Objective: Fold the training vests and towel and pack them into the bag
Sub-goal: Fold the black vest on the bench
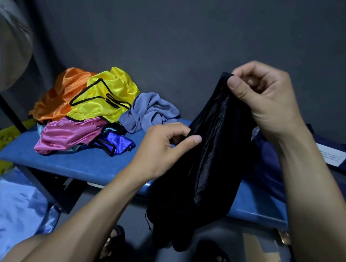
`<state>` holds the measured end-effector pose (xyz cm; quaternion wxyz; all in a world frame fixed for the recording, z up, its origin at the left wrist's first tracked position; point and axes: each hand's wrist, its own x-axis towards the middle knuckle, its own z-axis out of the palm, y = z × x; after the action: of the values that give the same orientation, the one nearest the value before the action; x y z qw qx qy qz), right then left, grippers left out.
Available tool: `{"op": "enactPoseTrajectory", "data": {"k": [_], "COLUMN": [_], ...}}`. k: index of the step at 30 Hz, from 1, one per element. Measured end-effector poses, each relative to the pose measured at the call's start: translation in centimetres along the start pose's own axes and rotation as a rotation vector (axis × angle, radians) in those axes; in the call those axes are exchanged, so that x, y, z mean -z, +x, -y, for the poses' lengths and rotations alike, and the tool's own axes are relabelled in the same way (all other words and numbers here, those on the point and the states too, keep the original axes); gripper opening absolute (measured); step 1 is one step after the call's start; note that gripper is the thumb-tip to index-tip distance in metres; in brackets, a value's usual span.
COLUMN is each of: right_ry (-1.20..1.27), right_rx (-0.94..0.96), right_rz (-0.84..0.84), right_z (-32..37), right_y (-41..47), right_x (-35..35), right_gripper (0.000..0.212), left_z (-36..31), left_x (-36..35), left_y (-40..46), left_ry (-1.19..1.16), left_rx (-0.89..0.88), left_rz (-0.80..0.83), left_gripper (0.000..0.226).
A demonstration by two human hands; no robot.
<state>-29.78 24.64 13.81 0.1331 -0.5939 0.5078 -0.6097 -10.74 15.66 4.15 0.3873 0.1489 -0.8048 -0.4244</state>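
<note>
Clearly, I had the black vest (208, 159) lifted at frame centre to find its edges: my right hand (267, 99) pinched its top hem, my left hand (165, 148) pinched a side fold. Unfolded vests (87, 113) and the grey towel (148, 111) waited upper left.

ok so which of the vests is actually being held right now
The black vest: the left hand and right hand pinch it, while the orange, yellow, pink and blue ones lie piled on the bench.
</note>
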Motion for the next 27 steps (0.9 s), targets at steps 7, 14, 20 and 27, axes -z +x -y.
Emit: {"op": "enactPoseTrajectory", "data": {"k": [7,14,20,27], "right_ry": [-0.003,0.086,0.181,0.209], "right_rx": [0.000,-0.023,-0.053,-0.080], "right_rz": [-0.049,-0.034,0.040,0.079], "right_z": [0.1,1.0,1.2,1.0], "right_y": [0.1,-0.2,-0.4,-0.5], "right_x": [0.0,-0.2,-0.2,-0.3], "right_gripper": [0.011,0.010,0.009,0.004], "left_z": [-0.8,-0.1,-0.1,-0.5], "left_x": [0.8,1.2,1.2,1.1], "left_y": [0.0,-0.2,-0.1,0.1], "left_ry": [-0.223,-0.484,-0.667,-0.648], "left_rx": [0.132,0.320,0.451,0.443], "left_rz": [0.097,0.171,0.207,0.174], "left_gripper": [0.034,0.058,0.038,0.021]}}
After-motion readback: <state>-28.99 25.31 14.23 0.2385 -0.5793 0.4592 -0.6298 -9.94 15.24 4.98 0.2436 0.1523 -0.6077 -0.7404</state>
